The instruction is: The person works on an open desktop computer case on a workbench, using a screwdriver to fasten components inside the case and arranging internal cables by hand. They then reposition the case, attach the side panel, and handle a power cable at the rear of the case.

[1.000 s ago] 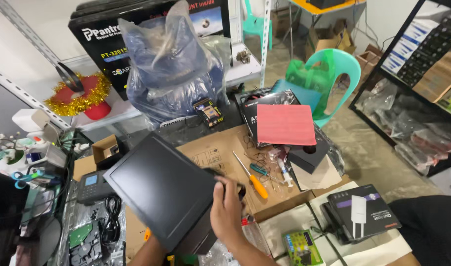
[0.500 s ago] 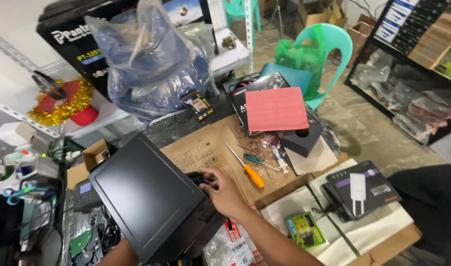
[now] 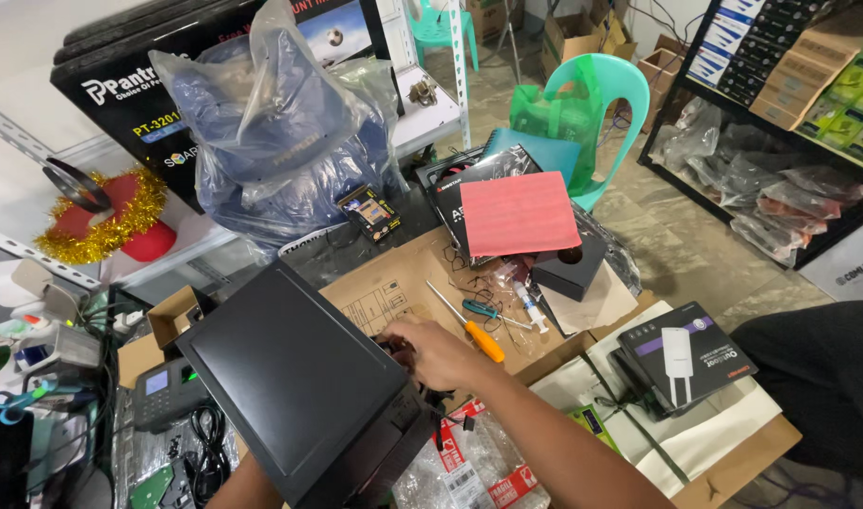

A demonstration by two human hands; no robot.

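A black boxy device [image 3: 300, 377] with a flat matte top lies tilted over the cluttered table in front of me. My right hand [image 3: 431, 353] rests at its right edge, fingers curled around a dark part there. My left hand is hidden under the device; only the forearm [image 3: 243, 485] shows at the bottom edge. Just right of my right hand, an orange-handled screwdriver [image 3: 485, 341] lies on a flattened cardboard sheet [image 3: 394, 283], with a teal-handled screwdriver [image 3: 479, 308] and a small syringe [image 3: 530, 309] beside it.
A red sheet [image 3: 518, 212] lies on dark boxes beside a small black box [image 3: 568, 269]. A black product box [image 3: 686, 353] sits at the right. A bagged blue bundle [image 3: 281, 141] stands behind, a green chair [image 3: 592, 104] beyond, a keypad terminal [image 3: 158, 391] at the left.
My right hand stays at the device's right edge while the device shifts slightly. My head has moved, so the whole view has drifted.
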